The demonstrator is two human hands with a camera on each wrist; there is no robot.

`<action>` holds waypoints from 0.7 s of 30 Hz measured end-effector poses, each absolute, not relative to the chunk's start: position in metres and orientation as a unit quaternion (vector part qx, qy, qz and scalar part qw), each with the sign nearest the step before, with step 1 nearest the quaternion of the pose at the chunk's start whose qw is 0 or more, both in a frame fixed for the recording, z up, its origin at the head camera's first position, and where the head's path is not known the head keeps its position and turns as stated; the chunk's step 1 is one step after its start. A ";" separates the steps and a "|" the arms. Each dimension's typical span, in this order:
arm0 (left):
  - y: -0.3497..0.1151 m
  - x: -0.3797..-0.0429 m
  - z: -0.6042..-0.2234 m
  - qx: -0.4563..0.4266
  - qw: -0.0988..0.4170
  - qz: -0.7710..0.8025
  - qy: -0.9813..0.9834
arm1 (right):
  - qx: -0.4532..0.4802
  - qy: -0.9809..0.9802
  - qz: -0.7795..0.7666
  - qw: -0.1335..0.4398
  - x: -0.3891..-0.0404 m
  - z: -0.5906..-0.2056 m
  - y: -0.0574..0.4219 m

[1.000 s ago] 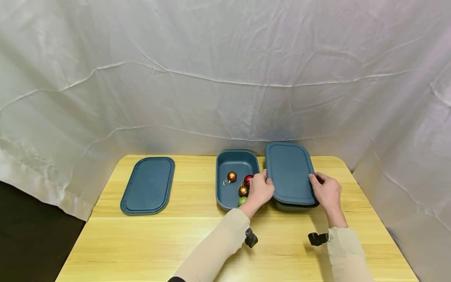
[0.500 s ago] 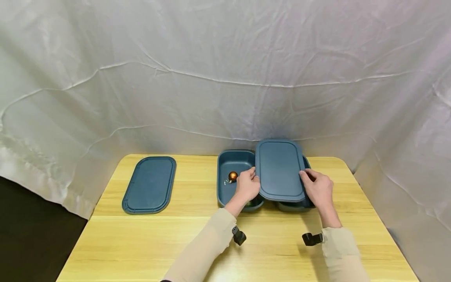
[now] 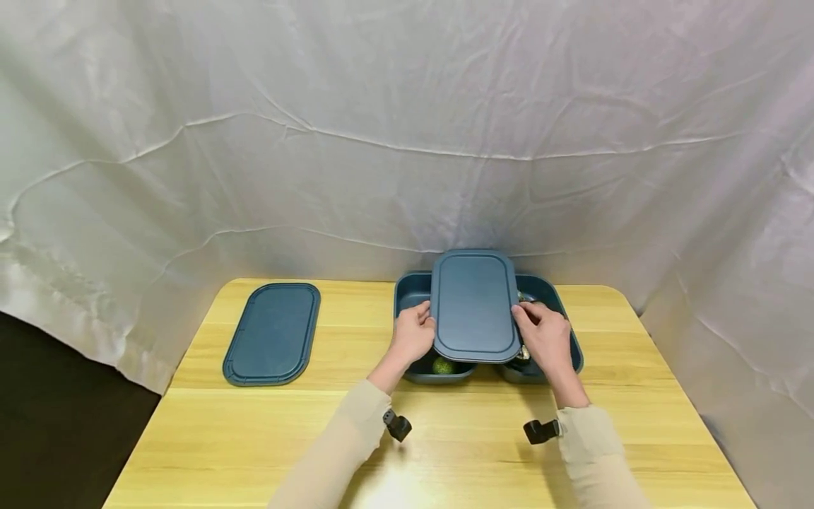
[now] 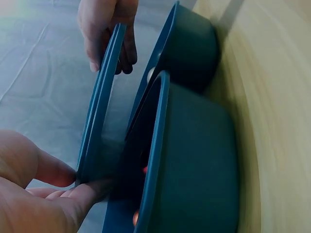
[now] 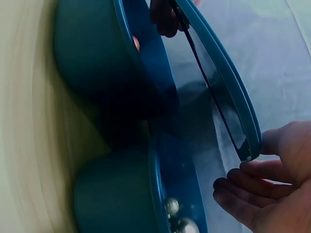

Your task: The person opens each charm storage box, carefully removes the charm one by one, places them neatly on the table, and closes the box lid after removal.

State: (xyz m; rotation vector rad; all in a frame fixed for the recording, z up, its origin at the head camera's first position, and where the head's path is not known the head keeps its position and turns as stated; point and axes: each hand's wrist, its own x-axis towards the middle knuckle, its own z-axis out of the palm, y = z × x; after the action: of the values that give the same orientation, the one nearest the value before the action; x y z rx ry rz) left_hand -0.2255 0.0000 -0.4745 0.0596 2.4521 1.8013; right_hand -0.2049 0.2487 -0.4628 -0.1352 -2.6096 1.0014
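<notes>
Left hand, right hand pinching opposite edges of blue lid (above two blue containers).

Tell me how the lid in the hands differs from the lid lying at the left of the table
The held lid is raised above the left box and right box, while the lying lid rests flat on the table. The left hand and right hand pinch the held lid's long edges; no hand touches the lying lid. Both are blue and rectangular with rounded corners.
</notes>
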 end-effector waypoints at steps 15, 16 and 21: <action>-0.047 -0.221 -0.479 0.008 0.041 0.600 0.799 | -0.033 -0.909 0.381 0.165 -0.207 -0.463 0.202; -0.050 -0.221 -0.480 0.007 0.043 0.599 0.799 | -0.030 -0.909 0.384 0.163 -0.207 -0.463 0.200; -0.063 -0.221 -0.479 0.003 0.040 0.599 0.799 | -0.020 -0.907 0.392 0.149 -0.207 -0.461 0.188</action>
State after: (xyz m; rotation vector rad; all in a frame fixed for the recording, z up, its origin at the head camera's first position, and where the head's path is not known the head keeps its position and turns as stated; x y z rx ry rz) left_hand -0.2206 -0.0633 -0.4795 0.0095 2.4487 1.8363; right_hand -0.2073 0.1883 -0.4609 -0.0571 -2.6089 1.1284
